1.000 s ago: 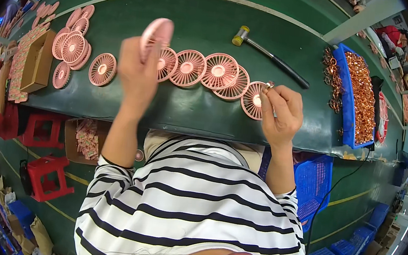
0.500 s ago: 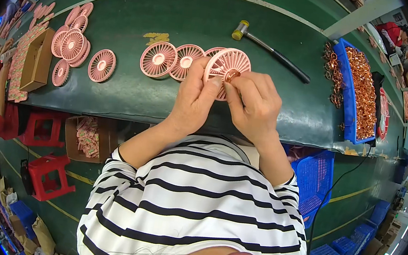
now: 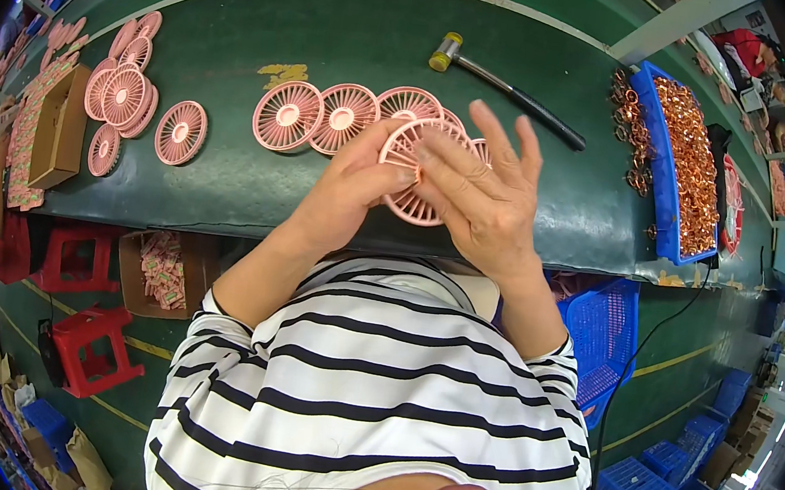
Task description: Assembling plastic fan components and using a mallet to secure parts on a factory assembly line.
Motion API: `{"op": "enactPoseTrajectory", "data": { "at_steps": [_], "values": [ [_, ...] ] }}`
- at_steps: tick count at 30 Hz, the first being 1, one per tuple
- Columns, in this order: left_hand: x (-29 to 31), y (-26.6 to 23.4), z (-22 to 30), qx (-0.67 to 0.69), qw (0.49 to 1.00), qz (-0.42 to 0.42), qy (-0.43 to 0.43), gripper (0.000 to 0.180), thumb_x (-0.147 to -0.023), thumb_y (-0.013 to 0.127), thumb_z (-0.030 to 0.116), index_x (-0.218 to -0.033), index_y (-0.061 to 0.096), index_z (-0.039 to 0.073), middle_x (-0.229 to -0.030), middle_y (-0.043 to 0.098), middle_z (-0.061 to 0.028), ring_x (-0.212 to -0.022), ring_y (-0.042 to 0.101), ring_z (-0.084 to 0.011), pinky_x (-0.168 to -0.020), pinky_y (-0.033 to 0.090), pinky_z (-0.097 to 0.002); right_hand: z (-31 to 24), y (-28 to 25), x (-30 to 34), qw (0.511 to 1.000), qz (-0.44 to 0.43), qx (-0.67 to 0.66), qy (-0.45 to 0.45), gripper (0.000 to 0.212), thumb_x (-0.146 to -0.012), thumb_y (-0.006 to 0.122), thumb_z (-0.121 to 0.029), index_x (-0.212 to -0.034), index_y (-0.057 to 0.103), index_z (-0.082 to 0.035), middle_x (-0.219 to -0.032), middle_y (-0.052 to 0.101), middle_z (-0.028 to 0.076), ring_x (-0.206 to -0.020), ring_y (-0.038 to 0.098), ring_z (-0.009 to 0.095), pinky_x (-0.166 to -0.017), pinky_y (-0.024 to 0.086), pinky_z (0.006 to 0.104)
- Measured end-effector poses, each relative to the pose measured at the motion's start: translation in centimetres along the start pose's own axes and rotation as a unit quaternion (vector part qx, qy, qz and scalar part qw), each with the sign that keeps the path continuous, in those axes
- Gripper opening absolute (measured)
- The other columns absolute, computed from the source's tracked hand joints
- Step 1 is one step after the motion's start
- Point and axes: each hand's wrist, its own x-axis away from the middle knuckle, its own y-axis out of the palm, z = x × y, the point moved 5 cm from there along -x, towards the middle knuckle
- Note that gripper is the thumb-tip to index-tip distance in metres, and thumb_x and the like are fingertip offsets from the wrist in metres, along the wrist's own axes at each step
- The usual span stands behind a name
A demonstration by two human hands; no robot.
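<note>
Head view: both hands are seen from above, meeting over the near edge of the dark green tabletop (image 3: 357,40).
Left grip: the left hand (image 3: 351,188) is closed on the left rim of a round pink plastic fan grille (image 3: 408,204), thumb on the face, fingers behind.
Right grip: the right hand (image 3: 488,202) is laid over the grille's right half, thumb and forefinger pinched near its middle, the other fingers spread and raised; whether something small is pinched there cannot be told.
Grille position: held tilted above the tabletop's near edge, just in front of the row of grilles.
Handling: judged light and thin, with slender spokes that could bend or snap; the solid outer rim or the hub is the safer place to be held.
Nearby: a row of matching pink spoked grilles (image 3: 315,117) lies flat and overlapping behind the hands.
Further left: a pile of more pink grilles (image 3: 121,97) beside a brown cardboard box (image 3: 58,129).
Behind: a mallet with a yellow head and black handle (image 3: 509,90).
Right: a blue plastic tray of copper coils (image 3: 683,166).
</note>
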Motion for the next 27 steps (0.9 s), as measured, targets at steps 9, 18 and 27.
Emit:
{"op": "enactPoseTrajectory", "data": {
  "at_steps": [9,18,27],
  "values": [
    [-0.7,1.6,-1.4,-0.132,0.983,-0.035,0.120,0.045,-0.094,0.061,0.014,-0.131,0.044,-0.003,-0.116,0.057,-0.0083,-0.108,0.056,-0.0130,-0.093,0.046,-0.0282,2.7,0.1,1.7,0.939,-0.046,-0.336,0.056,0.031,-0.091,0.061,-0.011,-0.121,0.062,-0.004,-0.133,0.056,0.015,-0.129,0.047,0.033,-0.106,0.037,0.0415],
    [-1.6,6.0,-3.2,-0.452,0.852,-0.131,0.228,0.044,-0.089,0.062,0.008,-0.130,0.047,0.004,-0.106,0.066,-0.0136,-0.085,0.069,-0.0277,-0.074,0.055,-0.0340,6.7,-2.5,6.3,0.808,-0.023,-0.520,0.277,0.052,-0.083,0.067,0.001,-0.132,0.051,-0.001,-0.132,0.056,0.011,-0.116,0.057,0.022,-0.098,0.046,0.0345],
    [-5.8,12.0,-10.8,-0.707,0.562,-0.210,0.375,0.042,-0.083,0.059,0.017,-0.125,0.058,0.020,-0.127,0.056,-0.0140,-0.123,0.051,-0.0310,-0.106,0.030,-0.0589,28.4,-10.7,13.5,0.743,-0.044,0.369,0.556,0.050,-0.092,0.046,-0.049,-0.099,0.067,-0.004,-0.098,0.067,0.024,-0.092,0.065,0.044,-0.079,0.051,0.0557]
  ]
}}
